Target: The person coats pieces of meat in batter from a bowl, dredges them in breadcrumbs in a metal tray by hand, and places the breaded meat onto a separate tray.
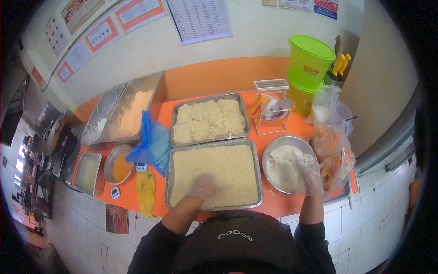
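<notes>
My left hand (205, 186), in a clear plastic glove, is over the front part of a metal tray (260, 182) spread with pale crumbs (228, 164). Motion smears its fingers, so their pose is unclear. At the right, my gloved right hand (311, 177) reaches into a round metal bowl (270, 145) of white flour (285, 157). Flour coats its fingers and blends with the bowl's contents; whether they grip something cannot be made out. Behind the crumb tray, another metal tray (246, 119) holds several crumb-coated pieces (207, 119) set close together.
Left stand a blue plastic bag (157, 141), a bowl of orange liquid (122, 166), a yellow cloth (146, 192), a small timer (115, 192) and a deep pan of orange powder (132, 114). Right are a filled clear bag (331, 153), green tubs (310, 59) and a wire stand (272, 107).
</notes>
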Demonstrator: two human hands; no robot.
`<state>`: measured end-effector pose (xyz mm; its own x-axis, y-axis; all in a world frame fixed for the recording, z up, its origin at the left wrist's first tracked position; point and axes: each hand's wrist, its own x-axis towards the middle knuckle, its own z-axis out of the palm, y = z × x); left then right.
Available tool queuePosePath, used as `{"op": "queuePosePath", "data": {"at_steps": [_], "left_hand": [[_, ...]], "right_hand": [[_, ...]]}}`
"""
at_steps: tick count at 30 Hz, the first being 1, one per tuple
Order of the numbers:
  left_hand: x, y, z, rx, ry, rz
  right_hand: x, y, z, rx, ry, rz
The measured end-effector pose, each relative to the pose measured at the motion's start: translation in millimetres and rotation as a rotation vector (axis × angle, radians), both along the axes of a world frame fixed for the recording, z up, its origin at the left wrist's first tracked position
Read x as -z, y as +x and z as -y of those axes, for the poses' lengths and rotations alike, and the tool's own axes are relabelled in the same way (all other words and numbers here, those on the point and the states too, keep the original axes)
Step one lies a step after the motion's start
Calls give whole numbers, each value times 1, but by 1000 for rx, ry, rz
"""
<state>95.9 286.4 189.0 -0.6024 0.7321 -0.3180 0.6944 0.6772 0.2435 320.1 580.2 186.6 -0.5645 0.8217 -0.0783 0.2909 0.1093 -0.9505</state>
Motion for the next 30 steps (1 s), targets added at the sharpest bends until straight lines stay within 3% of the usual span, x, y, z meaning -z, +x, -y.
{"op": "queuePosePath", "data": {"at_steps": [3, 6, 7, 10, 14, 16, 19, 22, 25, 28, 30], "left_hand": [[45, 30, 10, 11, 18, -154], [95, 26, 9, 40, 99, -417], [95, 26, 7, 42, 125, -509], [57, 14, 7, -59, 110, -253], [-4, -24, 18, 82, 392, -61], [-21, -38, 27, -29, 502, 121], [-62, -21, 28, -567, 627, 417], [-28, -42, 55, -541, 433, 166], [36, -13, 83, -274, 374, -452], [65, 4, 92, -225, 29, -210], [78, -3, 95, -402, 196, -112]], "right_hand": [[-14, -28, 9, 129, -401, -393], [29, -32, -17, 71, -571, -565], [10, -33, -8, 75, -615, -586], [-35, -33, 11, 91, -708, -667], [-19, -26, 0, 29, -788, -769], [-16, -24, -1, 37, -817, -775], [-35, -25, 11, 112, -763, -766], [-34, -24, 15, 62, -693, -792], [-8, -25, -3, 28, -753, -804], [5, -27, -9, 1, -814, -753], [-14, -33, 6, 55, -918, -744]]}}
